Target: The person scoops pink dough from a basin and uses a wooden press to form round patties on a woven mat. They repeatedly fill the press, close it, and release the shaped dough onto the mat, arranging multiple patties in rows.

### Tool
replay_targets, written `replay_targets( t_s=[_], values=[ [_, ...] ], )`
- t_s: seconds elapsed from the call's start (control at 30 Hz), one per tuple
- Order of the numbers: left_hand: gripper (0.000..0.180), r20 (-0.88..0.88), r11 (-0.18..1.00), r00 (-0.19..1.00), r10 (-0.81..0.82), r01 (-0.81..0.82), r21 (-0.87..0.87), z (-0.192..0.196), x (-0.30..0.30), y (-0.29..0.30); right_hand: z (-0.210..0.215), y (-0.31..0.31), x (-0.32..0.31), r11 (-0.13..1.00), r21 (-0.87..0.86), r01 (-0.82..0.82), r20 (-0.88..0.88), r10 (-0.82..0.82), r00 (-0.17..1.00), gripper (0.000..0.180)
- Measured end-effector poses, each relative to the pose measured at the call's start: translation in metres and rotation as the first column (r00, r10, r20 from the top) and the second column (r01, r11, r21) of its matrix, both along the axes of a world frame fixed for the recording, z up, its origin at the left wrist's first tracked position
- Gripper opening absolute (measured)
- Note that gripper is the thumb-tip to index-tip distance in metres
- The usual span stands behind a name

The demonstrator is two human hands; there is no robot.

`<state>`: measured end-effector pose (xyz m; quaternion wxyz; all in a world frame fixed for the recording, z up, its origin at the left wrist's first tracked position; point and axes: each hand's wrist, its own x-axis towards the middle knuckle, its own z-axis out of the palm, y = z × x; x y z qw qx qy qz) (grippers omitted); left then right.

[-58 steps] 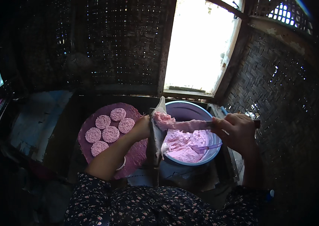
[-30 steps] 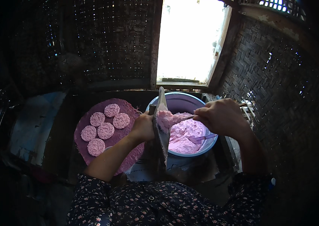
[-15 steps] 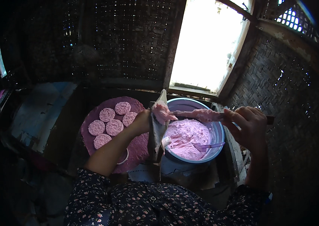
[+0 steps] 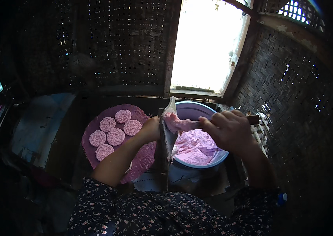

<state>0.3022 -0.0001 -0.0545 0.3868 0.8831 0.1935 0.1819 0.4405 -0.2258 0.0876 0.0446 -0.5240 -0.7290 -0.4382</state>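
Observation:
My left hand (image 4: 150, 130) is closed around the side of an upright wooden tool (image 4: 168, 139) with a flat, dough-smeared face; its fingertips are hidden behind the wood. My right hand (image 4: 228, 130) grips a flat wooden spatula (image 4: 192, 125) coated in pink dough. The spatula's tip meets a lump of pink dough (image 4: 171, 120) on the tool's upper part. Below lies a blue basin (image 4: 226, 157) of pink dough (image 4: 193, 148), with a purple translucent utensil (image 4: 210, 150) stuck in it. Left of the tool, several round, rough-textured pink dough discs (image 4: 115, 137) rest on a pink-stained round board (image 4: 145, 155).
A bright window opening (image 4: 206, 47) is ahead, between woven bamboo walls (image 4: 280, 74). A bluish flat surface (image 4: 42, 126) lies at the left. Pale patterned cloth or paper (image 4: 145, 183) shows below the tool.
My right hand has moved left with the spatula, bringing it closer to the wooden tool and pushing into the dough lump. The whole view has shifted slightly.

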Motion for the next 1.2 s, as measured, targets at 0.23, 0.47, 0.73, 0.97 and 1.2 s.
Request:
replay_targets(
  t_s=[0.23,0.47,0.73,0.97,1.2],
  values=[
    [0.038,0.331,0.921,0.904,-0.269,0.141,0.362,-0.006,0.018,0.049,-0.062,-0.018,0.011,0.982,0.105,0.155,-0.992,0.091,0.092,0.017],
    [0.032,0.868,-0.174,0.496,0.005,0.856,-0.488,-0.039,0.056,-0.003,-0.14,0.017,-0.01,0.977,0.14,-0.16,-0.867,0.043,-0.496,0.02],
    [0.029,0.375,0.962,0.91,-0.175,0.239,-0.133,-0.028,0.013,0.032,-0.125,-0.023,0.002,0.992,-0.036,0.121,-0.991,-0.019,-0.133,0.022],
    [0.037,0.408,0.998,0.913,-0.027,0.049,-0.044,-0.025,0.025,0.005,-0.137,0.009,-0.002,0.932,0.288,0.222,-0.786,0.098,0.61,0.024],
    [0.035,0.33,0.998,0.944,-0.008,-0.014,0.063,-0.017,0.01,0.023,-0.138,0.004,0.004,0.979,0.034,0.2,-0.999,0.03,0.023,0.026]
  ],
)
